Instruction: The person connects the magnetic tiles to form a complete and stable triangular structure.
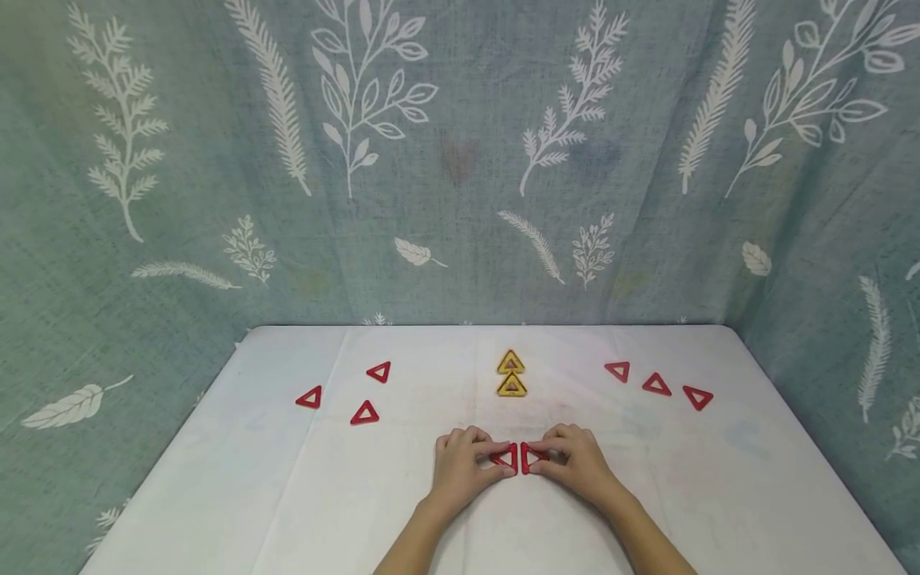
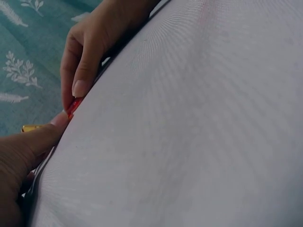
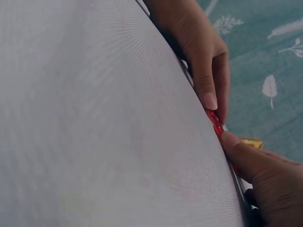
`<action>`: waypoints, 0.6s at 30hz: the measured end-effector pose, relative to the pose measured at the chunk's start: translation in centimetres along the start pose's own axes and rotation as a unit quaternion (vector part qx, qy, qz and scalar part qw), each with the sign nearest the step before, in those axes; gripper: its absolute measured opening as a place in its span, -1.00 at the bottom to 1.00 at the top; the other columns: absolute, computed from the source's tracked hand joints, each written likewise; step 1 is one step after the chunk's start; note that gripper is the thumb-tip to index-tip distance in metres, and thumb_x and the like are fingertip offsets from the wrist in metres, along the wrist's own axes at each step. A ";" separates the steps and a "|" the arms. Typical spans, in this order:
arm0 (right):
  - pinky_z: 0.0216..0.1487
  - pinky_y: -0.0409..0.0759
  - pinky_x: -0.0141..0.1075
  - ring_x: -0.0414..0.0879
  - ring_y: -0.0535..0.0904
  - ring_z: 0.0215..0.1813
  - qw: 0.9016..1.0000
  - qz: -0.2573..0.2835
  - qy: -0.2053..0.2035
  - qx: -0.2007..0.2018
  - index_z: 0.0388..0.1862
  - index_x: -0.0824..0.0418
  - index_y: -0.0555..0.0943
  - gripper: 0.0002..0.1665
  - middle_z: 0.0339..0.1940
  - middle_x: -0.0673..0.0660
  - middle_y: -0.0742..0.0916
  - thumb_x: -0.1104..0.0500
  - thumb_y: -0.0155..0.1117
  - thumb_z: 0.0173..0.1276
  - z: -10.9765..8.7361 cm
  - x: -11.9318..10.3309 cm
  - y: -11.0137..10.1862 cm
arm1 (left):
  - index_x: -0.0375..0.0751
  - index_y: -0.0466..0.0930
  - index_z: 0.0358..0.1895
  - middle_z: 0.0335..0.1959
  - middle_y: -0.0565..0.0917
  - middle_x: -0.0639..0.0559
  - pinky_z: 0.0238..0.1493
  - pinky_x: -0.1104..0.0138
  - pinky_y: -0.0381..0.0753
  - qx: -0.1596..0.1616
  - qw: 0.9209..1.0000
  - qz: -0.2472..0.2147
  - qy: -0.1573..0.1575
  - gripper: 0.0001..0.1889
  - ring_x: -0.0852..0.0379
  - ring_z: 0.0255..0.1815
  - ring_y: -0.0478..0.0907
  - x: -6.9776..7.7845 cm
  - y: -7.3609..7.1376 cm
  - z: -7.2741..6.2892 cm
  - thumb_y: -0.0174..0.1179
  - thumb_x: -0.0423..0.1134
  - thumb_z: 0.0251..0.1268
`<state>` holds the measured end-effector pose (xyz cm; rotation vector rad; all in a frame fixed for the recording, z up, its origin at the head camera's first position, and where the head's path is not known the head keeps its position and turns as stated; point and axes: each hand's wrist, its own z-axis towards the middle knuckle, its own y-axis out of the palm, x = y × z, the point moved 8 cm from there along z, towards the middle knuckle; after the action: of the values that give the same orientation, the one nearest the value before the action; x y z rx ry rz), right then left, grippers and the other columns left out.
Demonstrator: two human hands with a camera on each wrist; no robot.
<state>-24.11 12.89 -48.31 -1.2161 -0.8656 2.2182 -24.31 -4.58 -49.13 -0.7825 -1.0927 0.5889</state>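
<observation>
In the head view my left hand (image 1: 460, 467) pinches a red triangle frame (image 1: 513, 458) between thumb and fingers, low at the middle of the table. Facing it, my right hand (image 1: 575, 461) pinches a second red triangle frame (image 1: 525, 458) the same way. The two triangles lie with their straight sides parallel and a narrow gap between them. Both wrist views show the thumbs at the red edges, close over the white cloth. Just beyond the hands are two yellow triangles (image 1: 512, 386), one behind the other, the farther one's base at the nearer one's tip.
Three red triangles (image 1: 365, 413) lie spread out on the left of the white table (image 1: 287, 495). Three more red triangles (image 1: 657, 384) form a loose row on the right. A green leaf-patterned curtain (image 1: 460, 160) hangs behind the table and along its sides.
</observation>
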 end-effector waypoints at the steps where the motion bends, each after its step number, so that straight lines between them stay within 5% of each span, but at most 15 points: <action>1: -0.26 0.27 -0.32 -0.33 0.37 -0.31 1.000 -0.003 0.001 0.001 -0.26 0.02 0.76 -0.65 -0.38 -0.21 0.61 -0.04 0.52 -0.08 0.0 0.0 0.0 | 0.19 0.73 -0.12 -0.30 0.49 0.30 -0.02 0.14 0.18 0.000 1.000 0.002 0.001 -0.59 0.28 -0.26 0.27 0.0 0.0 0.0 0.37 0.18 -0.11; 18: -0.27 0.27 -0.34 -0.31 0.38 -0.31 1.000 -0.014 -0.010 0.008 -0.24 -0.02 0.76 -0.59 -0.37 -0.19 0.63 -0.10 0.54 -0.12 0.0 -0.1 0.0 | 0.17 0.73 -0.12 -0.29 0.50 0.30 -0.07 0.17 0.17 0.012 1.000 0.007 0.013 -0.58 0.29 -0.26 0.26 0.1 -0.2 -0.1 0.38 0.18 -0.12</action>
<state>-24.04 12.84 -48.28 -1.1695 -0.8646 2.2155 -24.15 -4.70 -48.91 -0.7747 -1.0562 0.6010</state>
